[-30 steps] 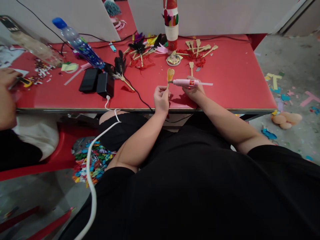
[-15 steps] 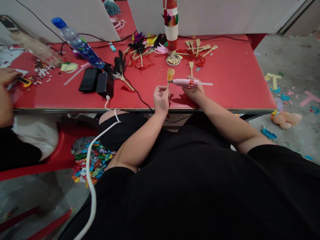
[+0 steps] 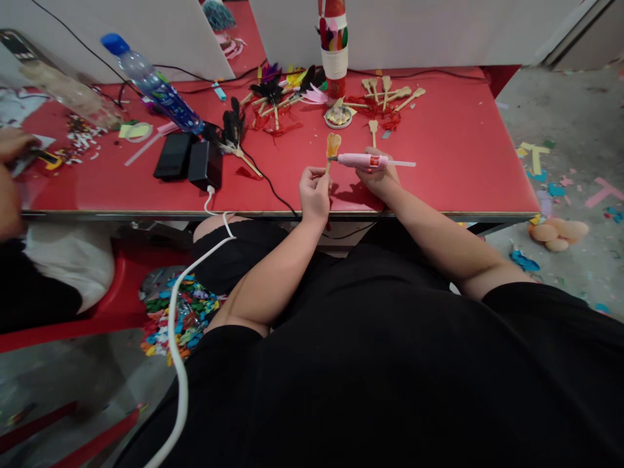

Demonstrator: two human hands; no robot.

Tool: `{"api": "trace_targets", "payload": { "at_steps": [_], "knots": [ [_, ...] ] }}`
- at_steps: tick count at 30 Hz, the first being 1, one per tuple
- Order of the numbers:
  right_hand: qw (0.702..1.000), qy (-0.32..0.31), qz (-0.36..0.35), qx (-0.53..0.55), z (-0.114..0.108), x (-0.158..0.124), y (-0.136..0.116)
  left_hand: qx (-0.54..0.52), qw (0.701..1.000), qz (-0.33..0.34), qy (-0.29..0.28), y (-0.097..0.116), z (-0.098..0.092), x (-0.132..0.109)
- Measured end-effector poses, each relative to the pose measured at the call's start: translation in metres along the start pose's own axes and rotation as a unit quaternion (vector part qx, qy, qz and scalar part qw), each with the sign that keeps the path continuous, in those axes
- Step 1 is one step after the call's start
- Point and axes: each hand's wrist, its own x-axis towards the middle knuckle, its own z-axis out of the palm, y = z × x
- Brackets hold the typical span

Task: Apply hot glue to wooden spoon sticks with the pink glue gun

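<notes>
Wooden stick [image 3: 333, 147] (its head glossy), smooth plastic glue gun [image 3: 359, 161], faintly glossy tabletop [image 3: 453, 149], matt cloth shirt [image 3: 390, 364]

On counter [image 3: 453, 156], dish [image 3: 338, 127] is set before tall container [image 3: 335, 64]. Loose sticks [image 3: 387, 86] are piled right of container, feathered sticks [image 3: 273, 95] left. Farther left, bottle [image 3: 158, 91] is stood behind box [image 3: 205, 166], flat device [image 3: 173, 157] laid left of box. In front of dish, glue gun [image 3: 358, 160] is held right of single stick [image 3: 334, 144].

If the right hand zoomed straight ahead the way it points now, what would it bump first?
Probably the wooden stick in the left hand: the right hand holds a pink glue gun pointing at it. The tip looks close, but I can't tell whether it touches.
</notes>
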Motion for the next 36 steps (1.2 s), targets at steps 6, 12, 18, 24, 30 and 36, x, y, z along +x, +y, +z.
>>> {"api": "trace_targets", "payload": {
  "at_steps": [6,12,18,24,30,36],
  "knots": [
    [1.000,-0.001,0.011,0.018,0.001,0.002,0.002,0.010,1.000,0.001,-0.005,-0.001,0.000,0.000],
    [0.996,0.009,-0.035,0.080,0.002,0.006,0.019,0.008,1.000,0.014,-0.025,-0.002,0.002,-0.005],
    [0.991,0.052,-0.059,0.105,0.000,0.007,0.021,0.002,0.999,0.002,-0.032,-0.001,0.005,-0.007],
    [0.999,-0.028,0.001,0.024,-0.015,-0.005,-0.011,0.001,1.000,-0.009,-0.019,0.009,0.009,-0.014],
    [1.000,-0.026,0.010,0.010,-0.012,-0.007,-0.015,0.003,1.000,-0.016,-0.013,0.014,0.010,-0.017],
    [1.000,-0.014,0.007,0.010,-0.007,-0.003,-0.007,0.001,1.000,-0.022,0.002,0.012,0.009,-0.014]
  ]
}}
